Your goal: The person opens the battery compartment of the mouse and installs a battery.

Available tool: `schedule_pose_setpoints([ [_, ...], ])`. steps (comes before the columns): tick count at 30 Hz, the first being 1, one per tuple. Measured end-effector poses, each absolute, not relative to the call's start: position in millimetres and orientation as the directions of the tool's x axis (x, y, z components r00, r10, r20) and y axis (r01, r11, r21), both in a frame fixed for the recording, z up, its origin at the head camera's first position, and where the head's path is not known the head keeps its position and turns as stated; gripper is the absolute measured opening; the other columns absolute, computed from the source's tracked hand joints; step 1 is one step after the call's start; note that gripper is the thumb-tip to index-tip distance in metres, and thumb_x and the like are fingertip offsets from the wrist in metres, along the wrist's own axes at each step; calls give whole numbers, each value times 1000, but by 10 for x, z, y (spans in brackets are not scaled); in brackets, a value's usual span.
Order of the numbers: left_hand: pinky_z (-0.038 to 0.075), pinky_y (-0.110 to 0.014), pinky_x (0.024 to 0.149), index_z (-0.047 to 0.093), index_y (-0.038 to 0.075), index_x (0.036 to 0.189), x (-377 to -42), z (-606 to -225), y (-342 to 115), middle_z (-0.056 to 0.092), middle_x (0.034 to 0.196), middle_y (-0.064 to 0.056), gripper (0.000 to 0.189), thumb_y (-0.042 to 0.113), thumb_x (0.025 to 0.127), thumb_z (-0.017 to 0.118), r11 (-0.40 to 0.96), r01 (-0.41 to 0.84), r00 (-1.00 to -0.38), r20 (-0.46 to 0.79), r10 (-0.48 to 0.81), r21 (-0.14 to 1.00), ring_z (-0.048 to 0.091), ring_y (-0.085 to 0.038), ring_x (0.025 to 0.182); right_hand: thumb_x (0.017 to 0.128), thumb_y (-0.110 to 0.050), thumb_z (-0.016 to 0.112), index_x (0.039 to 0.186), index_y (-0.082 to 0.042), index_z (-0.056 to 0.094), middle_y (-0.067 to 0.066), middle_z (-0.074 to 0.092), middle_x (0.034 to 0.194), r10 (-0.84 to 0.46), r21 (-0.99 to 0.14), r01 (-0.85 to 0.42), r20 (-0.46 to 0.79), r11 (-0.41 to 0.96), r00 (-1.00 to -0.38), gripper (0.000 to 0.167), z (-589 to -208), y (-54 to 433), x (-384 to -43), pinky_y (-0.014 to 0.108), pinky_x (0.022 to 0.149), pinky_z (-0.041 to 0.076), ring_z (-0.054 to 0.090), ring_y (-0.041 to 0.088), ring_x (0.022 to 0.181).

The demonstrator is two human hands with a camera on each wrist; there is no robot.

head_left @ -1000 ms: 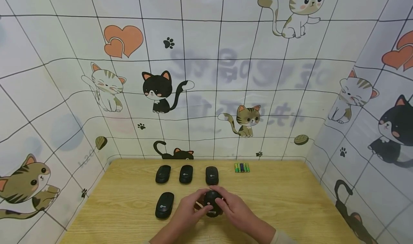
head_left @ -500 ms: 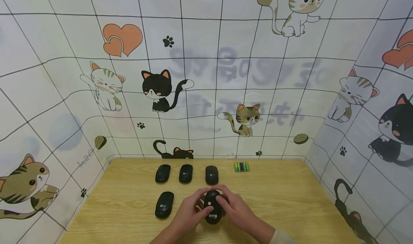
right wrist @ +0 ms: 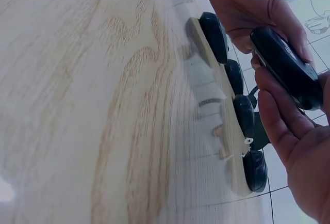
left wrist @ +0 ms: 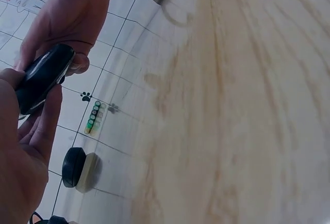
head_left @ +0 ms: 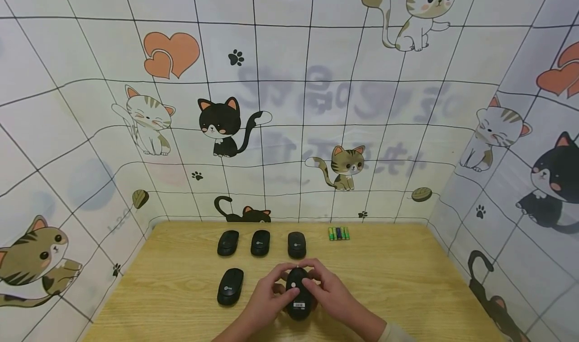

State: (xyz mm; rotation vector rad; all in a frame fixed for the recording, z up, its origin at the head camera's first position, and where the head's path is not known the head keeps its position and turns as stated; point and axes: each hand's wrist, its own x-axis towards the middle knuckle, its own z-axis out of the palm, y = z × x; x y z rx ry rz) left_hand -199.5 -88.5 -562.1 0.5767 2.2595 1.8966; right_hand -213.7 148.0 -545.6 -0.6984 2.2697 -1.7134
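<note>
Nearest you, a cream sleeve [head_left: 396,333] shows at your right wrist, and both your hands are closed around one black computer mouse [head_left: 299,296], which you hold above the worktop [head_left: 407,281] near its front edge, in the middle. Your left hand [head_left: 266,295] grips its left side, the thumb lying across the face turned up to you; your right hand [head_left: 331,290] grips its right side, thumb on the upper part, and the fingers of both hands come together around its far end. The upturned face is the underside, with a pale round spot and a small white label [head_left: 299,305]. To the left of your left hand, well apart from it, a second mouse [head_left: 230,286] lies top side up. Farther back stand three more black mice in a row: the left mouse [head_left: 228,243], the middle mouse [head_left: 260,243] and the right mouse [head_left: 296,245], this last just beyond your fingertips. To its right, near the back edge, green batteries and a dark blue one form a neat row of batteries [head_left: 339,234]. Behind everything hangs a white gridded sheet [head_left: 289,50] printed with cats, paw prints and orange hearts [head_left: 181,55].
</note>
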Motion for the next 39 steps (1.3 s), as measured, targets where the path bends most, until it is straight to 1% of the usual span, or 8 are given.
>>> schedule_pose_setpoints([
  [2, 60, -25, 74, 58, 25, 154, -1995, -5630, -882, 66, 122, -9, 49, 18, 108, 75, 125, 189, -920, 131, 370, 974, 72, -16, 81, 116, -18, 61, 151, -18, 53, 12, 71, 113, -495, -955, -226, 104, 193, -863, 36, -5461, 1487, -2140, 32, 67, 64, 75, 18, 81],
  [6, 60, -25, 73, 59, 25, 154, -1991, -5645, -882, 65, 123, -11, 49, 18, 108, 75, 113, 163, -921, 111, 372, 980, 72, -16, 80, 114, -14, 64, 152, -16, 52, 14, 69, 117, -524, -968, -196, 86, 158, -848, 40, -5469, 1509, -2142, 32, 70, 65, 75, 20, 85],
  [8, 61, -25, 73, 60, 26, 153, -1985, -5643, -884, 65, 123, -11, 48, 18, 108, 75, 103, 146, -921, 97, 377, 984, 73, -17, 81, 112, -14, 66, 153, -17, 52, 14, 68, 119, -537, -971, -183, 73, 154, -840, 43, -5475, 1521, -2141, 32, 71, 65, 74, 20, 82],
  [11, 63, -27, 71, 60, 26, 153, -1978, -5639, -883, 64, 124, -12, 48, 19, 108, 75, 84, 124, -916, 82, 392, 989, 74, -18, 81, 110, -13, 69, 154, -16, 52, 16, 65, 124, -553, -977, -165, 62, 138, -831, 47, -5477, 1539, -2143, 31, 77, 65, 75, 21, 83],
  [16, 66, -32, 68, 59, 26, 154, -1984, -5638, -880, 61, 126, -12, 49, 17, 108, 75, 46, 78, -906, 51, 421, 996, 76, -20, 84, 108, -10, 73, 153, -13, 51, 21, 58, 130, -571, -987, -133, 59, 89, -819, 50, -5455, 1558, -2150, 31, 85, 64, 79, 26, 96],
  [24, 67, -32, 68, 57, 22, 155, -1994, -5640, -885, 61, 123, -11, 54, 7, 106, 75, -1, 43, -894, 39, 447, 999, 77, -23, 86, 106, -6, 75, 151, -9, 53, 20, 57, 129, -589, -994, -91, 41, 55, -807, 50, -5436, 1572, -2176, 34, 85, 66, 79, 30, 104],
  [32, 67, -35, 68, 55, 23, 155, -2001, -5642, -869, 61, 123, -10, 56, 9, 105, 76, -1, 40, -885, 36, 465, 999, 77, -23, 87, 106, -8, 76, 148, -5, 54, 22, 59, 128, -589, -993, -114, 74, 32, -805, 48, -5431, 1606, -2180, 34, 85, 66, 79, 31, 101],
  [39, 68, -35, 67, 55, 22, 154, -2006, -5613, -850, 61, 123, -11, 56, 7, 104, 77, -1, 27, -879, 24, 476, 1000, 77, -22, 87, 105, -9, 77, 147, -7, 58, 18, 61, 129, -566, -996, -74, 32, 51, -824, 46, -5445, 1627, -2174, 34, 82, 67, 79, 31, 96],
])
